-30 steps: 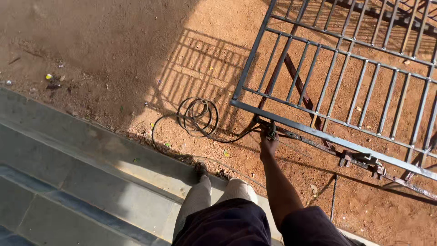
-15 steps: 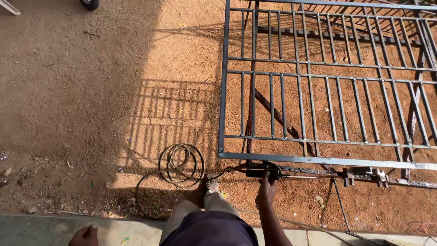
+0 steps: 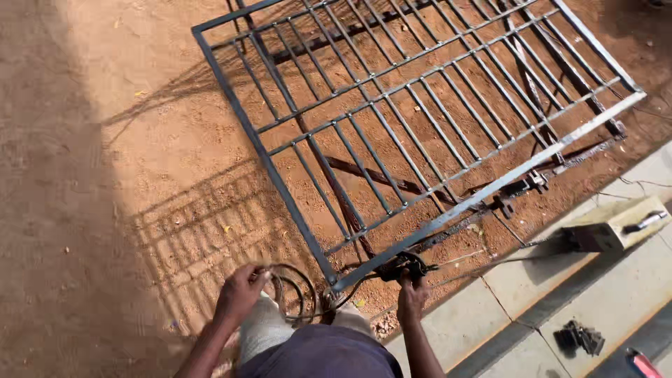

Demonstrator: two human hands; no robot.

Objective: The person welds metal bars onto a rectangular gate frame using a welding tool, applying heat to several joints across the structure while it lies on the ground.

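The right hand (image 3: pixel 413 294) is closed around the handle of a dark welding holder (image 3: pixel 402 266), whose tip sits against the near rail of the metal gate frame (image 3: pixel 483 192); held that low and close, the tool stays at the frame's corner joint. The left hand (image 3: pixel 241 294) curls loosely over a coil of black cable (image 3: pixel 294 294) just beside the knee, apparently gathering the slack so it lies clear of the bars. Beyond both hands the frame lies flat, propped a little off the ground on dark steel lengths so its underside can be reached. To the right of the right hand sits a box-shaped block (image 3: pixel 609 227) on a concrete paving edge (image 3: pixel 490 322). Everything else rests on red dirt (image 3: pixel 140 175), outdoors in hard sunlight with long bar shadows.
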